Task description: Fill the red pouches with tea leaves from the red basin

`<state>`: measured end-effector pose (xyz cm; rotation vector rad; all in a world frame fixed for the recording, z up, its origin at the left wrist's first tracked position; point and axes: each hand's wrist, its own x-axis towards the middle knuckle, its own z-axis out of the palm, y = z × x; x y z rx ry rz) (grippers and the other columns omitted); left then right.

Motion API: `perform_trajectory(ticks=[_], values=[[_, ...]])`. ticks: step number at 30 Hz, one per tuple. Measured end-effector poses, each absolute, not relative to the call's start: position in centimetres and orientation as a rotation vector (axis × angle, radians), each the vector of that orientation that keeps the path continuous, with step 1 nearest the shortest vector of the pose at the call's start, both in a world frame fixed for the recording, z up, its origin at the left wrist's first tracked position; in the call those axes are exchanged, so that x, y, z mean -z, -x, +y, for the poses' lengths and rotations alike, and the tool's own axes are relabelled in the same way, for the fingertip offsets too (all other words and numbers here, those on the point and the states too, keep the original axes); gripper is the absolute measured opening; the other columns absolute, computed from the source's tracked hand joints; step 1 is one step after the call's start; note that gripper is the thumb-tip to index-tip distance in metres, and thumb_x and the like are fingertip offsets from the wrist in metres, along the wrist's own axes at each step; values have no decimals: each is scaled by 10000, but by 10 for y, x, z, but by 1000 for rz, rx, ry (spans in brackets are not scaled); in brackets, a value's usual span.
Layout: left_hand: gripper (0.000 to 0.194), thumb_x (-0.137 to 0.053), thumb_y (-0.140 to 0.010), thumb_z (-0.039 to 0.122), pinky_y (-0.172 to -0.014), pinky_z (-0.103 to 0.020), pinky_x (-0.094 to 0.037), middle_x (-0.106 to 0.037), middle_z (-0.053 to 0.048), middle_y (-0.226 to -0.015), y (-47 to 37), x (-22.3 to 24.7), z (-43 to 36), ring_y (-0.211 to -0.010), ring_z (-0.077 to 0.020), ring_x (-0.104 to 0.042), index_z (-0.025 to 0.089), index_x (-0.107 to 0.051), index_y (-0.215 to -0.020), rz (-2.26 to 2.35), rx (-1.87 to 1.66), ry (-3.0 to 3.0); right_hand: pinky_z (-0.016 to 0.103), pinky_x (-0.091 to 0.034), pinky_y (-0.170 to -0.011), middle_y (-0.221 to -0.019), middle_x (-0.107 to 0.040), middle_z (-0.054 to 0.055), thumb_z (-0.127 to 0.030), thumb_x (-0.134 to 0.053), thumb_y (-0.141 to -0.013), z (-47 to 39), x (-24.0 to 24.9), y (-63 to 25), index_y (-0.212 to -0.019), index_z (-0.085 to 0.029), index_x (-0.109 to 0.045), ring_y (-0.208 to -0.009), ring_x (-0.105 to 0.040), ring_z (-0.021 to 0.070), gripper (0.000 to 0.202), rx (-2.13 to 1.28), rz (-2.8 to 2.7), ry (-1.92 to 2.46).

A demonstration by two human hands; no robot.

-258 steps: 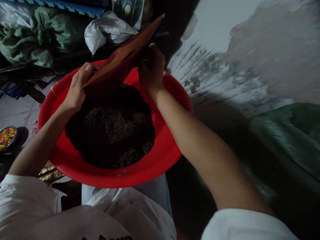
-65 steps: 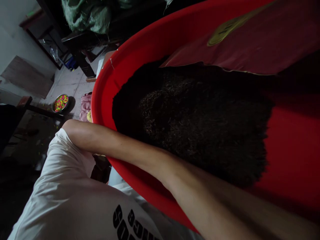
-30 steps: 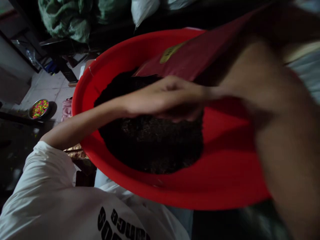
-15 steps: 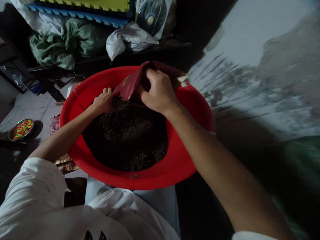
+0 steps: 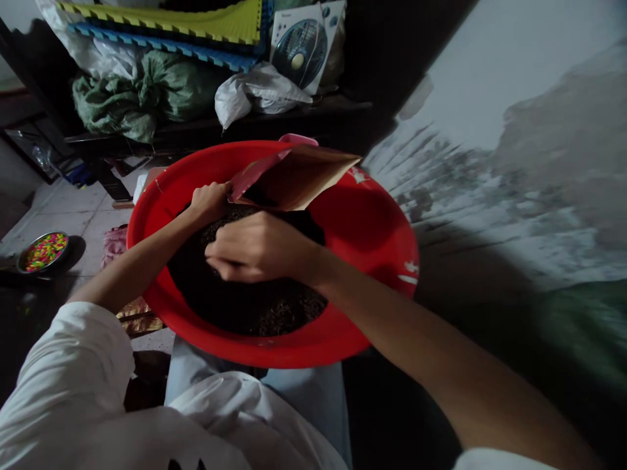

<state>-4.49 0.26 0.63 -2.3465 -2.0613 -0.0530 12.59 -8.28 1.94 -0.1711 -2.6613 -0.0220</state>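
Note:
A red basin (image 5: pixel 377 228) rests over my lap, with dark, loose, shredded-looking material (image 5: pixel 289 313) in it. My left hand (image 5: pixel 210 201) grips the near left corner of a dark red bag (image 5: pixel 313 176), whose mouth gapes toward me and shows a tan inner side. The bag lies tilted across the far part of the basin. My right hand (image 5: pixel 249 248) is over the dark material, in front of the bag, with its fingers curled together; whatever they hold, if anything, is hidden.
Behind the basin, a dark shelf (image 5: pixel 333 106) bears a white bag (image 5: pixel 264 90), green sacks (image 5: pixel 166 85), foam mats (image 5: pixel 196 26) and a fan (image 5: pixel 298 52). A bowl of colourful pieces (image 5: pixel 44 253) stands at the left. A stained wall (image 5: pixel 490 130) rises at the right.
My right hand has come out of the bag and moved left and toward me, over the dark material. The bag's mouth now shows open, while my left hand still holds its corner.

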Motion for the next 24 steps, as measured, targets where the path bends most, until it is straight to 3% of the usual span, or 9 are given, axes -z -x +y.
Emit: perform_trajectory(ticks=[3,5,7,9,12,18,24], values=[[359,-539,-980,373,-907,-382,-529,-737,-107,-1209,44,-9,-1,-1110,-311,-706,266,-641,-1307,-2030,32,2343,428,-532,-964,-1297,-621,176,-400,-425,-1084,-90,8,-102,-1273,-151,-670,-1112,-652,282,396,-19,-2920,209],[364,-561,-964,355,-909,-365,-530,-732,-101,-1235,45,-10,-1,-1129,-303,-701,267,-633,-1310,-2032,14,2340,524,-490,-1054,-1561,-419,231,-533,-519,-1037,-88,32,-90,-1481,-203,-560,-1309,-556,383,555,-87,-3012,340],[374,-580,-949,335,-924,-359,-531,-724,-95,-1265,47,-12,-1,-1166,-301,-689,266,-631,-1313,-2031,1,2358,601,-447,-1101,-1677,-245,229,-651,-523,-997,-86,52,-83,-1574,-240,-470,-1463,-386,455,711,-183,-3090,397],[405,-591,-937,319,-941,-366,-535,-714,-95,-1294,48,-14,-2,-1200,-308,-676,263,-623,-1337,-2026,-19,2381,634,-444,-1094,-1699,-197,222,-719,-504,-971,-87,64,-80,-1600,-262,-437,-1508,-298,491,780,-266,-3145,407],[453,-593,-930,298,-954,-392,-540,-704,-115,-1313,51,-17,-2,-1215,-330,-672,251,-605,-1380,-2028,-44,2390,595,-495,-1042,-1671,-259,241,-729,-535,-943,-94,62,-77,-1582,-248,-461,-1451,-390,500,804,-331,-3200,440],[513,-613,-902,243,-976,-356,-531,-692,-83,-1346,58,-19,3,-1247,-294,-658,280,-577,-1412,-2051,-30,2438,465,-540,-977,-1554,-495,186,-619,-627,-926,-101,27,-81,-1548,-284,-511,-1296,-605,400,716,-633,-3444,576],[574,-645,-838,193,-962,-362,-538,-684,-84,-1354,68,-13,13,-1256,-318,-647,281,-582,-1402,-1987,-27,2497,359,-528,-958,-1487,-605,137,-495,-755,-871,-89,22,-88,-1573,-225,-491,-1300,-625,320,797,-823,-3604,522]])
